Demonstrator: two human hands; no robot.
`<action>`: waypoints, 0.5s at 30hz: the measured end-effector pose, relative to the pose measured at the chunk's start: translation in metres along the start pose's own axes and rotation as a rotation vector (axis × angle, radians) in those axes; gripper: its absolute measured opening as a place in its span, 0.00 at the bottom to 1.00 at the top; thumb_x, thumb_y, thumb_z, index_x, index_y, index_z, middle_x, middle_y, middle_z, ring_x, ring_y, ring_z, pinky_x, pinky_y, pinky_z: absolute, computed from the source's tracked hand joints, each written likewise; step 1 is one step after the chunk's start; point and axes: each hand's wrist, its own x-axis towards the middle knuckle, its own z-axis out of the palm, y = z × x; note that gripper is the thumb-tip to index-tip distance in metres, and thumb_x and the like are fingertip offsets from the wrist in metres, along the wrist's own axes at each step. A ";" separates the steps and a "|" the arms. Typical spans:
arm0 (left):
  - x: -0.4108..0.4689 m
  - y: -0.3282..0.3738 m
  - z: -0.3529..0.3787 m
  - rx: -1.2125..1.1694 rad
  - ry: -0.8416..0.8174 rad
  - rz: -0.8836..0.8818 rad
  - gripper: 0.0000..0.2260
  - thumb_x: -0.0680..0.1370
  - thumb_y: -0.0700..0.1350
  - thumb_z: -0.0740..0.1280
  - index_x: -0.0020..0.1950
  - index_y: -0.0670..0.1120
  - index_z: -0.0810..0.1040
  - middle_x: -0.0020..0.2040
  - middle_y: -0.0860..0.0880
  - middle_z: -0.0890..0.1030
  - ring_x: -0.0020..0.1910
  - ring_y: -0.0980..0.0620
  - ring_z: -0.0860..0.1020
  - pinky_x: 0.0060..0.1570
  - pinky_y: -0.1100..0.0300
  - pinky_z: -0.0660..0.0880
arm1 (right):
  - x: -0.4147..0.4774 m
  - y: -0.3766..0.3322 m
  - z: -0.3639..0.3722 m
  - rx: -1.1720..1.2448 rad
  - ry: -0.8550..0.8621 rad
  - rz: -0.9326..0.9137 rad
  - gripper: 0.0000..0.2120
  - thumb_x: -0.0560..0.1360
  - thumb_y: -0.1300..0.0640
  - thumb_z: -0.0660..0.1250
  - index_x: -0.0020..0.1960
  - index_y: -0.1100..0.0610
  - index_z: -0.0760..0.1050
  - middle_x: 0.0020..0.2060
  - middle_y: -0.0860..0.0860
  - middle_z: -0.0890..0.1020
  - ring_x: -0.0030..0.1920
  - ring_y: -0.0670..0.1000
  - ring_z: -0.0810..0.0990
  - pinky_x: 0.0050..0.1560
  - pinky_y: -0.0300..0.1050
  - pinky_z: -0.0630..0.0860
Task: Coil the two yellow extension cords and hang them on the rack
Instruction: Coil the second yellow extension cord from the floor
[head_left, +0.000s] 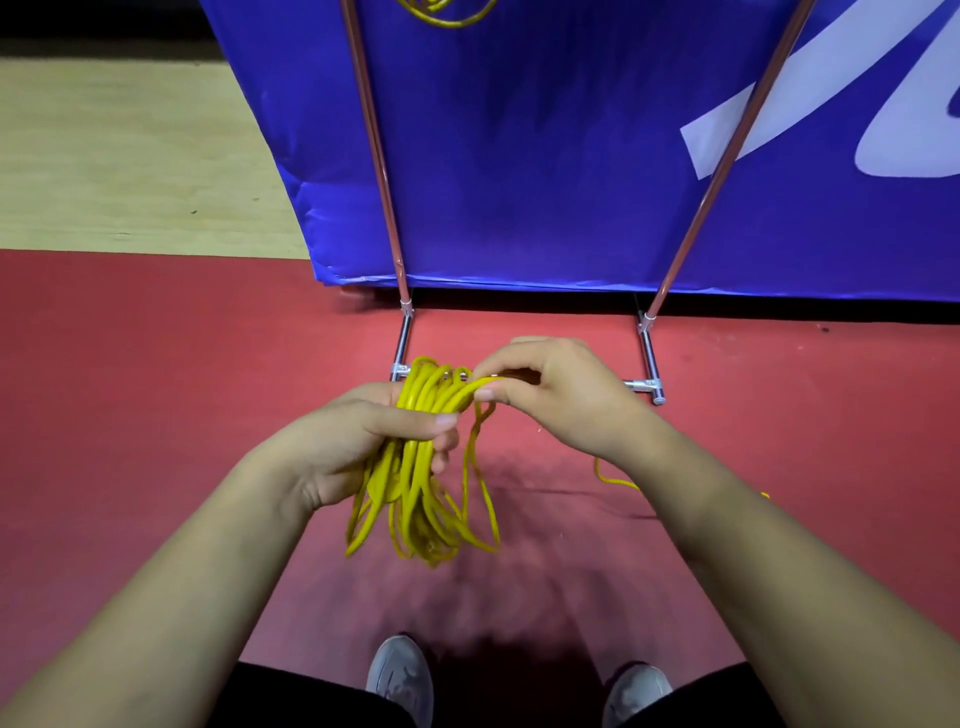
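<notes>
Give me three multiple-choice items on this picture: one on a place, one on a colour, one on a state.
1. Where is the second yellow cord?
A. Draped over a chair
B. At the top edge, against the blue banner
C. Round the person's neck

2. What colour is the floor beneath the hands?
A. Red
B. Green
C. Black

3. What is the left hand doing?
A. Resting flat on a table
B. Hanging empty
C. Gripping the cord bundle

Answers:
1 B, its loops show at the top edge over the banner.
2 A, the floor below both hands is red.
3 C, its fingers curl round the bundle while the right hand pinches one strand.
</notes>
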 end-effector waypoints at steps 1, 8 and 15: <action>-0.001 0.001 -0.002 -0.030 -0.017 0.010 0.14 0.63 0.43 0.78 0.43 0.41 0.78 0.35 0.46 0.74 0.31 0.49 0.76 0.35 0.57 0.75 | -0.001 0.005 -0.002 -0.002 -0.024 0.038 0.03 0.74 0.56 0.72 0.47 0.54 0.83 0.35 0.46 0.81 0.38 0.44 0.78 0.40 0.38 0.71; -0.014 0.012 -0.016 -0.205 -0.026 0.121 0.18 0.59 0.44 0.81 0.43 0.41 0.81 0.30 0.48 0.73 0.29 0.50 0.74 0.32 0.60 0.75 | -0.015 0.049 -0.003 0.247 -0.099 0.384 0.13 0.72 0.50 0.74 0.54 0.51 0.78 0.27 0.46 0.69 0.27 0.46 0.65 0.30 0.39 0.62; -0.012 0.009 -0.007 -0.144 -0.046 0.082 0.17 0.57 0.45 0.81 0.41 0.42 0.82 0.30 0.46 0.75 0.29 0.49 0.77 0.30 0.59 0.76 | -0.006 0.044 0.022 0.222 -0.063 0.276 0.06 0.72 0.57 0.74 0.45 0.60 0.82 0.27 0.45 0.72 0.27 0.42 0.66 0.31 0.38 0.64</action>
